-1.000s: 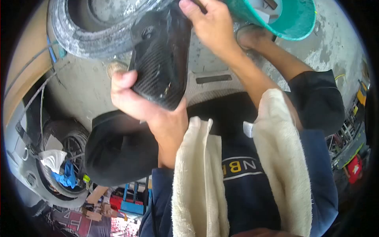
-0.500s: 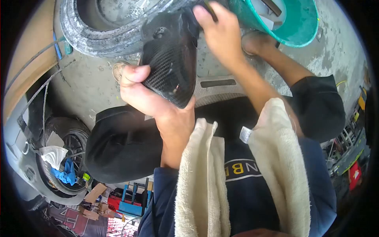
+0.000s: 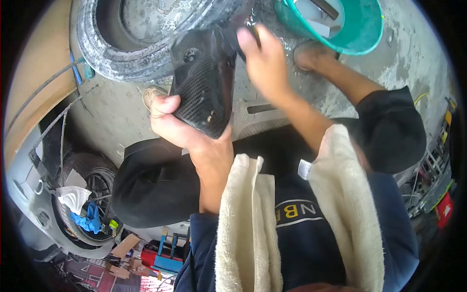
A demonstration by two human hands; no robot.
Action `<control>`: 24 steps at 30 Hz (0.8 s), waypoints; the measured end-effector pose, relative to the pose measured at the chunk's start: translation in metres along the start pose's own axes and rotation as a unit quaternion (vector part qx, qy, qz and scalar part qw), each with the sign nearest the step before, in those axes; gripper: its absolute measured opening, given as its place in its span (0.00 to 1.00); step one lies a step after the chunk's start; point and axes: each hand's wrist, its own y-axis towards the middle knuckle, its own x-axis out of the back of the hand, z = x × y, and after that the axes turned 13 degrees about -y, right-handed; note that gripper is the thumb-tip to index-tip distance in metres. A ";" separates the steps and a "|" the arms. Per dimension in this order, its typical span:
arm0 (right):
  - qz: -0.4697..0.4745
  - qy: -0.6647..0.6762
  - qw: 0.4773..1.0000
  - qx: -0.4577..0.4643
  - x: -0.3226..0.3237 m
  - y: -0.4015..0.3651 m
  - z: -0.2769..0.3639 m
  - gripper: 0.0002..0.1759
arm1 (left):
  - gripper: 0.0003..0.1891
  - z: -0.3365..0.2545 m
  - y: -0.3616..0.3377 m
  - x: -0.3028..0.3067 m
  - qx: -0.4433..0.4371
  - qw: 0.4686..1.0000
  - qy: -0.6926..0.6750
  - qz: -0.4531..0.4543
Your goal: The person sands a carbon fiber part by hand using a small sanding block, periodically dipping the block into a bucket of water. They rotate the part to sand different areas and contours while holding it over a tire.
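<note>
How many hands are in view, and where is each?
2. The left hand grips the lower end of the black carbon-patterned part; the right hand, blurred, is by its upper right, pinching a thin dark object. No other hand shows; some fingers are hidden.

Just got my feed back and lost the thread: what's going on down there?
The person's left hand grips the near end of a carbon-fibre-patterned part, thumb at its edge. The right hand is up by the far end, pinching a thin dark item too blurred to identify. Beyond the part lies a pale-smeared tyre; whether the two touch is unclear. A green bucket with pieces inside is ahead to the right.
</note>
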 end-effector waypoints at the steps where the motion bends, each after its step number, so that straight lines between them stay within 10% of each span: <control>1: 0.010 -0.026 1.000 0.009 0.000 0.011 -0.001 0.14 | 0.38 0.000 -0.002 0.004 0.004 1.000 0.005 -0.012; 6: -0.021 0.132 0.989 -0.068 -0.006 -0.038 0.004 0.16 | 0.39 -0.005 -0.001 0.001 -0.014 1.000 0.018 -0.017; 9: -0.022 0.009 1.000 -0.007 -0.005 0.004 0.002 0.15 | 0.35 0.000 -0.006 -0.012 -0.026 0.998 -0.008 -0.054; 13: 0.149 0.093 0.972 -0.160 0.075 0.040 0.068 0.23 | 0.37 -0.013 -0.002 0.006 0.017 1.000 -0.014 0.009; 19: 0.000 0.085 0.996 -0.008 0.002 -0.023 -0.002 0.16 | 0.44 -0.023 -0.006 0.013 0.139 0.980 -0.110 0.088; 22: -0.007 0.064 0.998 -0.017 -0.001 -0.006 -0.003 0.16 | 0.43 -0.012 -0.010 0.007 0.100 0.989 -0.106 0.024; 24: 0.036 0.068 0.996 -0.054 0.001 0.013 0.010 0.16 | 0.44 0.019 -0.015 -0.012 -0.241 0.946 0.174 -0.131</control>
